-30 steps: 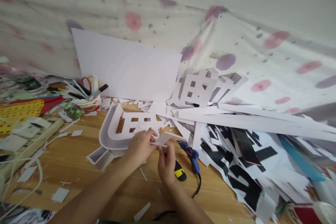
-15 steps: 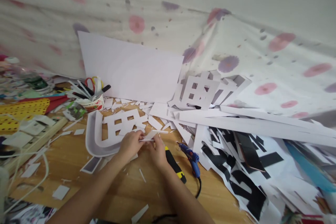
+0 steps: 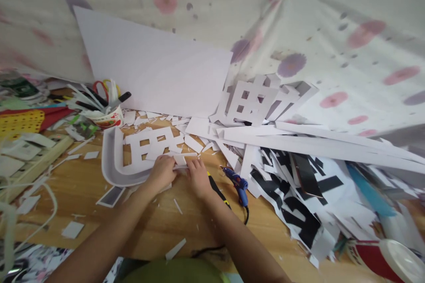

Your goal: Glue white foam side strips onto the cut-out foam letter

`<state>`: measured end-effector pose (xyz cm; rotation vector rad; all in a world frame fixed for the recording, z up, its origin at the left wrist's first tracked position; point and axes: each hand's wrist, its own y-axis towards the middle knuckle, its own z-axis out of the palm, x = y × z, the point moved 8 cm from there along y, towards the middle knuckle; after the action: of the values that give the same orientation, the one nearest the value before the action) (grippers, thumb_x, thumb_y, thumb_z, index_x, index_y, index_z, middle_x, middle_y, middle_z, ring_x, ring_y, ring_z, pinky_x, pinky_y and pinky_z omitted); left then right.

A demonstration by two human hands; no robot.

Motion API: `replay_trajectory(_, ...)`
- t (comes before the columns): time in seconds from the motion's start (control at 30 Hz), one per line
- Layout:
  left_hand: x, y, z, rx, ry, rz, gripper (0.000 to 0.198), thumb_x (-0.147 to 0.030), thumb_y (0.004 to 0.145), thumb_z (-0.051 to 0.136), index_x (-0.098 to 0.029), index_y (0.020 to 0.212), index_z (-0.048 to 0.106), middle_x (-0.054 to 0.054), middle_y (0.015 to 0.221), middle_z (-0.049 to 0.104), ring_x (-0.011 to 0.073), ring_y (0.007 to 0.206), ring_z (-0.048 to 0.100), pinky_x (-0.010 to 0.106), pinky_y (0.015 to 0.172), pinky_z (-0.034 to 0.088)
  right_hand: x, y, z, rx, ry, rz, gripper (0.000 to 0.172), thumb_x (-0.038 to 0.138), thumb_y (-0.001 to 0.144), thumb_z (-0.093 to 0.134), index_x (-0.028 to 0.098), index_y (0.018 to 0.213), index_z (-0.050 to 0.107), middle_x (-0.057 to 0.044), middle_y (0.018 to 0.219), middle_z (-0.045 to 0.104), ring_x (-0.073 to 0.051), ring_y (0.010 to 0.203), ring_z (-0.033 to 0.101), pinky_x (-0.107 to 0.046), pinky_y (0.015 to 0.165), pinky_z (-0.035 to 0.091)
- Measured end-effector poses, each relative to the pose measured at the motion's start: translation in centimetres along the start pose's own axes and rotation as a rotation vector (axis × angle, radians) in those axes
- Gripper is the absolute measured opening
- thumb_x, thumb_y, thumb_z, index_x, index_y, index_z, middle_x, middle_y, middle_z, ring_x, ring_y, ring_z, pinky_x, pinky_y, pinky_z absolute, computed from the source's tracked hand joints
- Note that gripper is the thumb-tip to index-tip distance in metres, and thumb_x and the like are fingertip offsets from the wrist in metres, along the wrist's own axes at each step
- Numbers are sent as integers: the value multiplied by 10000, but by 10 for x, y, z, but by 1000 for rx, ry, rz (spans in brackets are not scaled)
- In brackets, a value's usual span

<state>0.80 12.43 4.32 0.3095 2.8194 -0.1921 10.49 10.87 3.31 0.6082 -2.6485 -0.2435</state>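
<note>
Between my hands is a small white foam board piece (image 3: 180, 160), set against a thin white strip. My left hand (image 3: 162, 172) pinches the piece's left end, thumb towards the middle. At its right end, the closed fingers of my right hand (image 3: 199, 178) press on it; their tips are partly hidden. Just behind my left hand lies a curved white foam board channel (image 3: 111, 166), with a cut-out white character (image 3: 137, 150) inside its bend. A yellow and black utility knife (image 3: 217, 190) lies partly under my right forearm. A blue glue gun (image 3: 237, 182) rests to its right.
A large white board (image 3: 152, 66) leans on the flowered curtain. Long white strips (image 3: 299, 148) and black-printed sheets (image 3: 302, 216) cover the right side, with a phone (image 3: 305, 174) on top. A cup of tools (image 3: 108, 118) stands back left. Scraps are scattered about; a red-and-white tub (image 3: 372, 258) sits front right.
The view has tipped downward, bringing the tub into sight. The small white piece has turned between my hands and shows a broader face; my right fingers now lie further over it.
</note>
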Motion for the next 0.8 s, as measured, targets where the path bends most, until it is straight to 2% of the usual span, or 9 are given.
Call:
replay_trajectory(0.13, -2, 2, -2, -23, -35, 8, 241, -170, 678, 564, -171, 909, 632, 88, 937, 678, 247, 980, 576, 350, 910, 368, -2, -1, -2, 33, -12, -5, 168, 92, 806, 468, 184, 829, 607, -81, 817, 633, -225, 837, 524, -342, 778, 425)
replay_trajectory(0.27, -4, 5, -4, -19, -103, 7, 382, -148, 666, 576, -186, 1046, 574, 49, 896, 691, 218, 914, 605, 310, 865, 402, -11, -6, -2, 25, 16, 109, 136, 119, 788, 513, 193, 784, 627, -80, 796, 653, -226, 841, 556, -340, 765, 429)
replay_trajectory(0.37, -4, 5, -6, 13, -128, -4, 394, -133, 666, 569, -181, 1057, 559, 40, 869, 694, 211, 887, 610, 289, 815, 422, -14, -9, -2, -7, 34, 175, 153, 102, 765, 527, 182, 840, 633, -93, 853, 658, -237, 924, 544, -356, 824, 417)
replay_trajectory(0.5, -8, 6, -7, 45, -105, 36, 362, -148, 688, 564, -175, 1048, 547, 51, 877, 683, 212, 884, 605, 282, 772, 428, -13, -14, -6, -7, 64, 162, 291, 79, 733, 529, 141, 1013, 582, -103, 948, 638, -242, 966, 509, -361, 860, 406)
replay_trajectory(0.57, -10, 7, -6, 50, -90, 70, 331, -155, 695, 565, -182, 1024, 549, 53, 879, 677, 211, 897, 597, 282, 776, 422, -17, -22, -15, -19, 30, 180, 331, 83, 729, 526, 127, 1055, 552, -117, 980, 613, -248, 942, 504, -379, 851, 405)
replay_trajectory(0.67, -9, 8, -3, 52, -76, 71, 311, -174, 707, 571, -178, 1017, 545, 60, 880, 669, 214, 909, 587, 286, 787, 415, -30, -43, -28, -48, -60, 264, 295, 124, 743, 537, 130, 1038, 544, -135, 959, 574, -271, 929, 503, -417, 824, 406)
replay_trajectory(0.8, -6, 7, 1, 47, -63, 43, 341, -180, 721, 565, -172, 1057, 511, 65, 893, 658, 215, 916, 581, 292, 796, 406, -42, -71, -30, -103, -135, 305, 350, 202, 758, 563, 161, 1100, 500, -133, 969, 544, -274, 909, 520, -405, 773, 429)
